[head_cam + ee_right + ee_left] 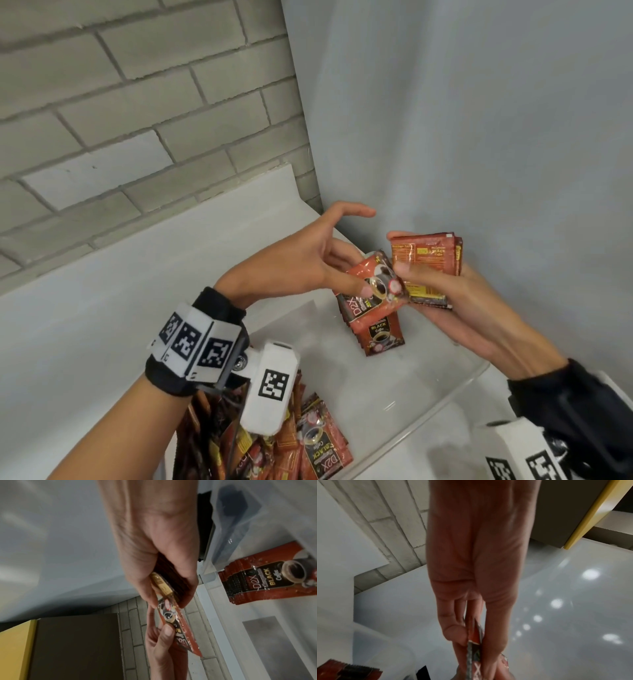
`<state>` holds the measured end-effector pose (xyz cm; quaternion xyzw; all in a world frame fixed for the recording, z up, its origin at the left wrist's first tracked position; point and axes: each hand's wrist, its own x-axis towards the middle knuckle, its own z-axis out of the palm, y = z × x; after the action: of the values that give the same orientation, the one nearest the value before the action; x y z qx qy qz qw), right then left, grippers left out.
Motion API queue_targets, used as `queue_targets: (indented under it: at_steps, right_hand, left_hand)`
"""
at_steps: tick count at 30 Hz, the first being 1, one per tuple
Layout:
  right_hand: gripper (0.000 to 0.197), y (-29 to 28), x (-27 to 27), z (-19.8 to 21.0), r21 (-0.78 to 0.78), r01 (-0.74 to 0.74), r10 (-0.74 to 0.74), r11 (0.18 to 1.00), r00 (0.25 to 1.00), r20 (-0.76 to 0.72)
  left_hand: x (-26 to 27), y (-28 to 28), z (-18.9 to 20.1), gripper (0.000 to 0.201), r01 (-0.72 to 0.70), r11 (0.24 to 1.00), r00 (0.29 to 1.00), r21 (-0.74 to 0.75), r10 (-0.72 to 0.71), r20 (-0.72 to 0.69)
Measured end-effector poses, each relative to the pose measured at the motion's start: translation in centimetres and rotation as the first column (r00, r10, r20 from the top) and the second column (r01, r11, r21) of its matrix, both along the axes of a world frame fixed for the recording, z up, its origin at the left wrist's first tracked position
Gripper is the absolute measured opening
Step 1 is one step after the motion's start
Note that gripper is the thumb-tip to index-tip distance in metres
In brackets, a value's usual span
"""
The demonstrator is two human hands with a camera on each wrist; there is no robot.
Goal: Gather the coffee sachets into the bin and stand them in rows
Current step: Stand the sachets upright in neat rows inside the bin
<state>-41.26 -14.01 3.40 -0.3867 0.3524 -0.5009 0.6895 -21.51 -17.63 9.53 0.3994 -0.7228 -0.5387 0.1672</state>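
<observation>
My left hand (356, 277) pinches a single red coffee sachet (375, 286) between thumb and fingers, its index finger stretched out above. Beside it my right hand (399, 253) grips a stack of sachets (428, 255), and its thumb also touches the single sachet. Both hands hover over the far end of the clear bin (445, 390). A short row of sachets (380, 337) stands upright in the bin under the hands. The right wrist view shows the stack (164, 586), the single sachet (175, 622) and the standing row (267, 577). In the left wrist view the pinched sachet (475, 635) is edge-on.
A loose pile of sachets (308, 445) lies at the near end under my left forearm. The bin sits on a white counter (85, 325) in a corner, with a brick wall (137, 85) behind and a plain wall (479, 120) to the right.
</observation>
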Motion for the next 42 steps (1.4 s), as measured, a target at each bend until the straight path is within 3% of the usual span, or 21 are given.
queue_targets:
  at_steps: [2,8,11,14,18,21,24,28,35,42]
  right_hand:
    - [0.051,-0.1,0.2,0.0,-0.003,-0.004,0.004,1.000,1.000,0.014]
    - [0.049,0.0,0.2,-0.1,0.036,0.126,-0.129,0.991,0.983,0.128]
    - [0.043,0.2,0.3,-0.5,0.059,0.180,-0.187,0.982,0.971,0.148]
    - [0.022,0.2,0.6,-1.1,0.046,0.299,-0.303,0.953,0.943,0.138]
    - [0.012,0.2,0.4,-1.3,0.034,0.441,-0.441,0.897,0.886,0.142]
    - [0.013,0.2,0.5,-1.2,0.016,0.425,-0.422,0.905,0.894,0.149]
    - [0.009,0.2,0.7,-1.0,0.041,0.425,-0.426,0.904,0.892,0.153]
    - [0.011,0.3,0.7,-1.0,0.072,0.428,-0.434,0.901,0.887,0.157]
    - [0.030,0.3,0.7,-0.9,0.090,0.420,-0.429,0.903,0.893,0.138]
    - [0.027,0.0,0.8,-1.2,0.076,0.416,-0.422,0.906,0.890,0.171]
  left_hand:
    - [-0.1,0.0,0.2,0.075,0.014,1.000,1.000,-0.020,-0.014,0.028]
    - [0.3,-0.1,0.1,0.067,-0.125,0.979,0.992,-0.164,0.121,-0.037]
    - [0.5,-0.2,0.2,0.042,-0.162,0.948,0.987,-0.273,0.155,-0.047]
    - [0.8,-0.6,0.6,0.018,-0.172,0.913,0.983,-0.369,0.186,0.003]
    - [0.5,-0.7,-0.6,0.014,0.160,0.923,0.965,-0.350,-0.072,0.252]
    - [-1.3,-0.5,-3.6,0.018,0.389,0.856,0.878,-0.340,-0.234,0.417]
    - [-3.1,-0.1,-6.2,0.021,0.529,0.784,0.800,-0.325,-0.333,0.498]
    - [-4.2,-0.2,-8.3,0.025,0.572,0.774,0.746,-0.272,-0.352,0.566]
    - [-4.5,-0.7,-8.8,0.032,0.588,0.740,0.718,-0.326,-0.290,0.633]
    - [-3.7,-0.5,-10.1,0.026,0.547,0.547,0.788,-0.634,-0.080,0.611]
